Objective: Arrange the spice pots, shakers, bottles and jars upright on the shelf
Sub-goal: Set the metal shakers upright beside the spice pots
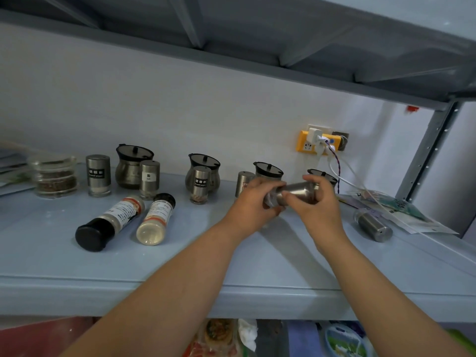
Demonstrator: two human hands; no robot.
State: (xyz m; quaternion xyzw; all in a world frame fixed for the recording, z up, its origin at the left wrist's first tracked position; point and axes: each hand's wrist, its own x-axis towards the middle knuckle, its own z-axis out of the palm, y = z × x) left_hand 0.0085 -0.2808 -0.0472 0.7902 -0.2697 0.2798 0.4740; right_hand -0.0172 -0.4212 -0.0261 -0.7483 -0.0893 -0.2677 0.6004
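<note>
head view: the left fingers (266, 183) curl round the left end of a steel shaker (296, 192). the right fingers (314, 181) wrap over its right end, with the thumb on the near side. both the left hand (251, 204) and the right hand (319, 207) therefore grasp it. the shaker lies sideways between them, lifted off the shelf (231, 269), just right of the frame's centre.

right behind the left hand a plain shaker (243, 180) stands upright, partly hidden, with a dark-lidded pot (268, 170) beside it. a second pot (323, 174) peeks over the right hand.

further left along the back row, a third pot (204, 161) stands behind an upright pepper shaker (200, 185). then comes a fourth pot (131, 163) with a salt shaker (149, 179) in front of it, then a labelled shaker (98, 175). stacked glass jars (54, 176) stand at the far left.

in front of that row, left of centre, two bottles lie on their sides close together: a black-capped bottle (108, 222) and a pale bottle (155, 219).

at the right, a fallen shaker (373, 225) lies on its side just beside some flat packets (407, 213). on the wall above them is a yellow socket block (307, 146) with cables plugged in.
</note>
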